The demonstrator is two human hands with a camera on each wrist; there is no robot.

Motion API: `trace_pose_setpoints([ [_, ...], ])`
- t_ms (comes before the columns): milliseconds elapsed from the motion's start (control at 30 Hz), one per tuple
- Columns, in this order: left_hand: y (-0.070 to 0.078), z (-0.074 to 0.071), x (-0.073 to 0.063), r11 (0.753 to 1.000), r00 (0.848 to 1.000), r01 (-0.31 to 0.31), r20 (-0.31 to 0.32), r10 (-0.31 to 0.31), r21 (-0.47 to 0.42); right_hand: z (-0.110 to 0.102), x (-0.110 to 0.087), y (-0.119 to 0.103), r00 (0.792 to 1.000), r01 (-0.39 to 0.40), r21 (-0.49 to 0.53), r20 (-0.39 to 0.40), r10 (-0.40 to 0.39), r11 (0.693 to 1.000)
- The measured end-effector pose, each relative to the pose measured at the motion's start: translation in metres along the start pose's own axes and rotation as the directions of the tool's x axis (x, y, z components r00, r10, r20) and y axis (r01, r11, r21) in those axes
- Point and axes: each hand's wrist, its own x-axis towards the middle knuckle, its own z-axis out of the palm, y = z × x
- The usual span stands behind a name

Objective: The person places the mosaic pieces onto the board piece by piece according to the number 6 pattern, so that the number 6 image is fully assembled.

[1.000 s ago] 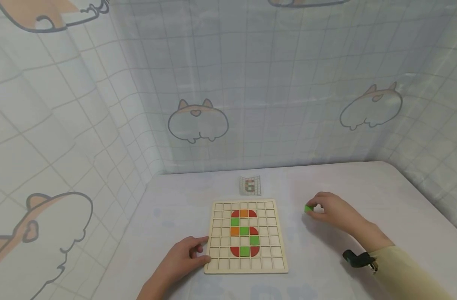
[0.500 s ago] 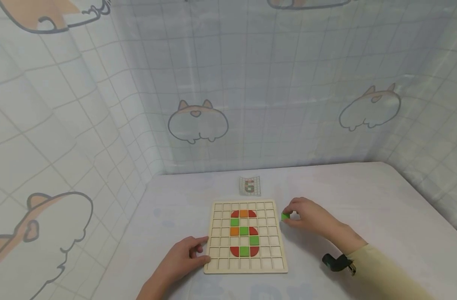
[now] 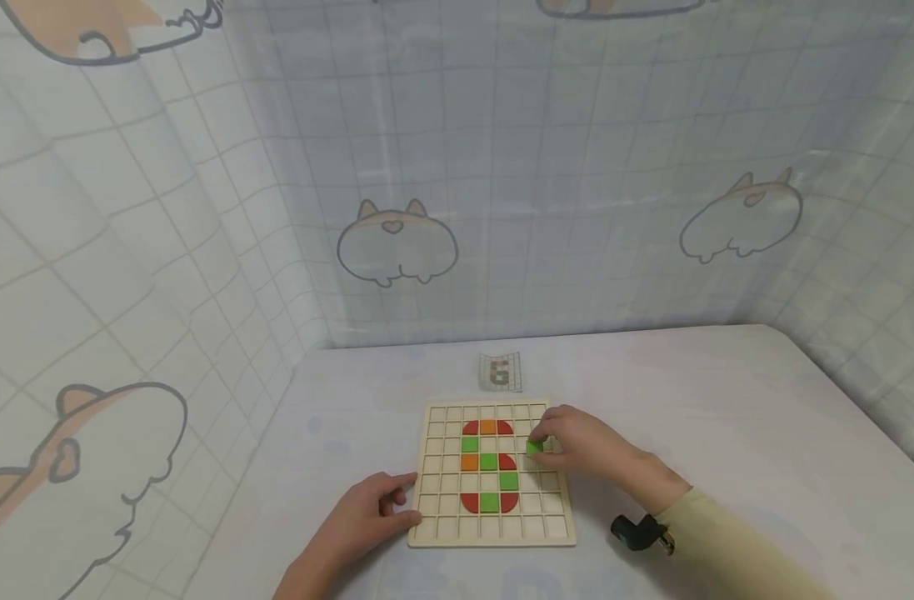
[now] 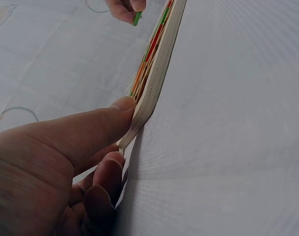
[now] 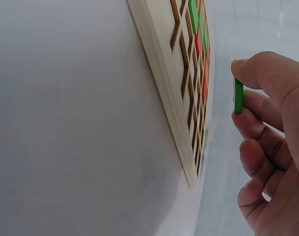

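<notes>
A wooden grid board (image 3: 494,533) lies on the table, with red, orange and green tiles set in its middle cells. My left hand (image 3: 370,512) holds the board's left edge with thumb and forefinger; in the left wrist view the thumb (image 4: 90,130) rests on the rim and other fingers are curled below. My right hand (image 3: 584,442) pinches a square green tile (image 3: 534,447) over the board's right part. Seen from the right wrist, the green tile (image 5: 238,96) stands on edge between thumb and fingers, apart from the board (image 5: 159,64).
Behind the board lies a small card (image 3: 499,372) printed with a similar grid pattern. A white cloth covers the table (image 3: 696,392). Curtains (image 3: 531,208) with a grid and cartoon animals enclose the back and sides. A black device (image 3: 636,533) is at my right wrist.
My right hand has moved left with the green tile, from the table at the right to over the board. The left hand and the board have stayed in place.
</notes>
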Motion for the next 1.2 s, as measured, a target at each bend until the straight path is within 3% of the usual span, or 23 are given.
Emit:
trace_pose_setpoints([
  [300,0.0,-0.001,0.0,1.0,1.0,-0.012,-0.002,0.012,0.005,0.01,0.012,-0.022,0.999,0.045,0.02,0.023,-0.046,0.999],
  [467,-0.001,-0.002,0.0,0.999,1.0,-0.031,-0.003,0.031,0.005,0.016,0.017,-0.03,0.994,0.109,0.021,0.006,-0.109,0.994],
  [667,-0.002,-0.002,0.0,1.0,1.0,-0.012,0.002,0.012,-0.002,0.022,0.024,-0.042,0.985,0.175,0.002,-0.003,-0.175,0.985],
  [1200,-0.006,-0.002,0.002,0.998,0.999,-0.051,-0.009,0.052,0.028,0.039,0.038,-0.066,0.976,0.201,0.011,0.078,-0.202,0.979],
])
